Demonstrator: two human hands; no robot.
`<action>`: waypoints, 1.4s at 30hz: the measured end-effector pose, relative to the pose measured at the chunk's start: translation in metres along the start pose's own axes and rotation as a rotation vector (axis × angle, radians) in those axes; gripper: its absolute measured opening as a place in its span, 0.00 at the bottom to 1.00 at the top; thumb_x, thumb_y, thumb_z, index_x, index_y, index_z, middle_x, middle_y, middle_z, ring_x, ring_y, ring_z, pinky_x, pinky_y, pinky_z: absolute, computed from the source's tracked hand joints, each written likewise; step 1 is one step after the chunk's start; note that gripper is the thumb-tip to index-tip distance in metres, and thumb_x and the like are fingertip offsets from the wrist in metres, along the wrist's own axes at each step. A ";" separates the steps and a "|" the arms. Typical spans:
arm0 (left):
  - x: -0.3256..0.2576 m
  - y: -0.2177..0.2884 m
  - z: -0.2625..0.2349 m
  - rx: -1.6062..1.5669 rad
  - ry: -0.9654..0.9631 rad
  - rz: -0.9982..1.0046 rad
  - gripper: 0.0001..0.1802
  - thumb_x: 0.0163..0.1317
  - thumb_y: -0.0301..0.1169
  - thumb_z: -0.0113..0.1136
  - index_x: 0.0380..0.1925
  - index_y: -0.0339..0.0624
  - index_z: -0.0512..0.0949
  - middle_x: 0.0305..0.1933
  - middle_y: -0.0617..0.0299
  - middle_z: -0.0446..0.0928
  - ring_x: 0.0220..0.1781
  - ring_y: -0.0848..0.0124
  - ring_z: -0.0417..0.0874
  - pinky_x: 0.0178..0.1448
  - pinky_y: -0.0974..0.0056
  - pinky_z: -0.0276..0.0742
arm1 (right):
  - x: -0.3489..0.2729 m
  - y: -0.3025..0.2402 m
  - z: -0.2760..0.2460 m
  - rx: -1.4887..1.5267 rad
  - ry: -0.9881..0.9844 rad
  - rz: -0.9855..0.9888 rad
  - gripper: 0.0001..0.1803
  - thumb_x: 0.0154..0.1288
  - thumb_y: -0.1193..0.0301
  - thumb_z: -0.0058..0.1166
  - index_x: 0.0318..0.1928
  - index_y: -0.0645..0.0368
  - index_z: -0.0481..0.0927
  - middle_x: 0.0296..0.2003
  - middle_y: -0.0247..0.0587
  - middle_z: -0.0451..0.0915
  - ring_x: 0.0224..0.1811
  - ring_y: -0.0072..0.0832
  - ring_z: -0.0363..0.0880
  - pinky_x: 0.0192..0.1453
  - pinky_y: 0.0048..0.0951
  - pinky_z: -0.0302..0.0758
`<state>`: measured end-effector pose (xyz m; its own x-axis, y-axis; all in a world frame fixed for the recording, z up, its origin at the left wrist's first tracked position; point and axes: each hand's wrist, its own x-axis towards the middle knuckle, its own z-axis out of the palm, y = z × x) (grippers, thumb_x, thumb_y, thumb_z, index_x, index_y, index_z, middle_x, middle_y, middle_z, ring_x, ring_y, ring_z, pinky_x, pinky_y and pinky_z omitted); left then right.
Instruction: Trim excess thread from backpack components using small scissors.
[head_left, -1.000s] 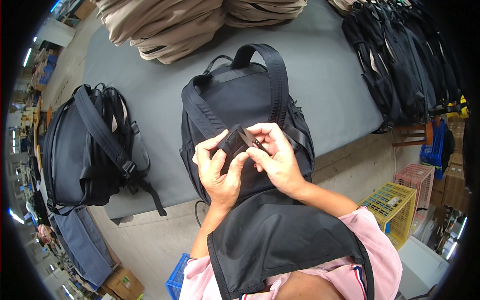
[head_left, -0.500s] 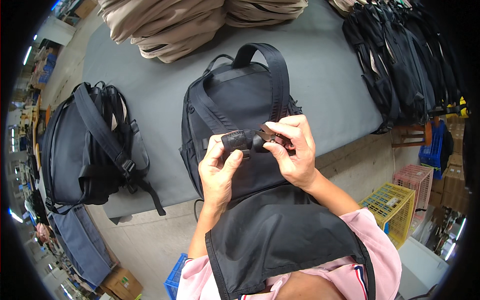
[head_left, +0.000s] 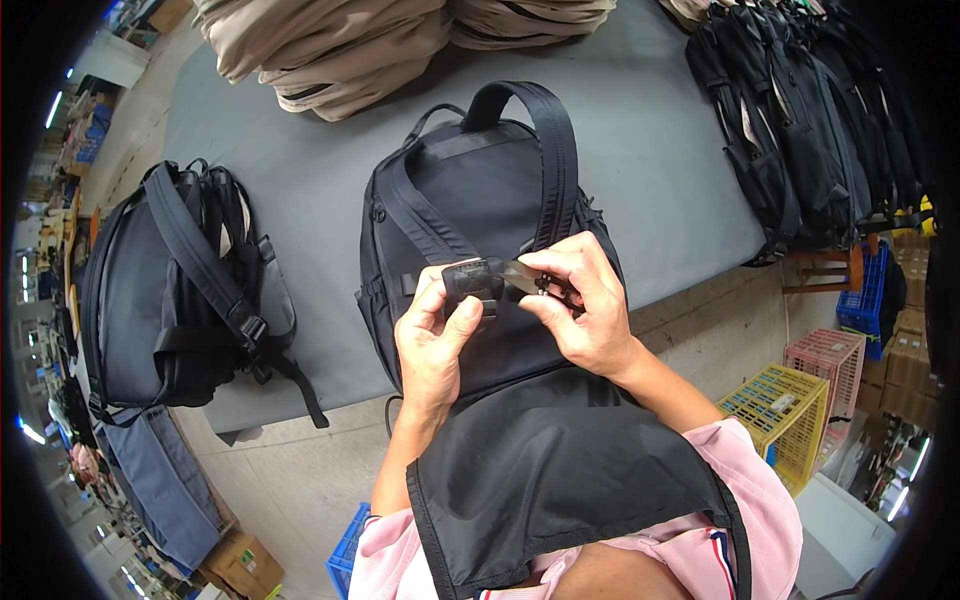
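A dark navy backpack [head_left: 470,185] lies on the table in front of me, its shoulder straps facing up. My left hand [head_left: 432,335] is closed on the black strap end [head_left: 468,283] of one shoulder strap, thumb on top. What looks like a buckle piece shows just under that thumb. In my right hand [head_left: 590,305] is a pair of thread snips [head_left: 522,275], gripped between thumb and fingers. Their metal blades point left and reach the edge of the strap end. The fingers partly hide the snips' handle.
Another navy backpack [head_left: 185,290] stands at the table's left edge. Beige bags [head_left: 350,60] are stacked at the far side, and black backpacks [head_left: 800,130] at the far right. Yellow [head_left: 780,410] and pink crates [head_left: 835,365] sit on the floor to the right of the grey table [head_left: 660,200].
The snips have turned slightly, and their blades now lie closer to the strap end. My left hand keeps its hold on the strap end.
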<state>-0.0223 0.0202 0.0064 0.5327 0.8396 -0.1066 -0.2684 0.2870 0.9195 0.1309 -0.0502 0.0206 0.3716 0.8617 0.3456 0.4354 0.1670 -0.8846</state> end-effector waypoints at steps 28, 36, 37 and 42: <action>0.009 -0.008 0.005 0.568 -0.048 0.219 0.13 0.53 0.27 0.64 0.39 0.35 0.79 0.45 0.59 0.75 0.46 0.67 0.74 0.54 0.64 0.66 | 0.008 -0.007 -0.023 0.409 -0.003 0.263 0.07 0.58 0.78 0.57 0.35 0.62 0.72 0.27 0.30 0.68 0.21 0.13 0.65 0.21 0.17 0.62; 0.004 0.003 0.004 0.069 -0.048 -0.054 0.16 0.55 0.30 0.65 0.44 0.34 0.78 0.44 0.64 0.72 0.49 0.73 0.72 0.55 0.70 0.67 | -0.006 0.012 -0.015 -0.202 -0.038 -0.075 0.16 0.49 0.74 0.64 0.39 0.61 0.76 0.31 0.40 0.75 0.24 0.30 0.75 0.28 0.28 0.74; 0.004 0.002 0.005 0.068 -0.047 -0.054 0.16 0.55 0.30 0.65 0.44 0.34 0.78 0.44 0.64 0.72 0.49 0.73 0.72 0.55 0.70 0.67 | -0.005 0.012 -0.014 -0.203 -0.039 -0.075 0.16 0.49 0.74 0.64 0.39 0.61 0.76 0.31 0.40 0.75 0.24 0.30 0.75 0.28 0.28 0.74; 0.004 0.000 0.003 0.095 -0.091 -0.026 0.14 0.58 0.27 0.62 0.43 0.32 0.77 0.45 0.63 0.70 0.45 0.76 0.73 0.49 0.73 0.73 | -0.004 0.015 -0.009 -0.343 0.027 -0.244 0.15 0.49 0.72 0.63 0.39 0.60 0.76 0.28 0.39 0.74 0.23 0.33 0.75 0.27 0.28 0.73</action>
<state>-0.0181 0.0219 0.0067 0.6102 0.7859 -0.0998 -0.1784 0.2591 0.9492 0.1432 -0.0551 0.0089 0.2429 0.8032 0.5439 0.7594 0.1914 -0.6218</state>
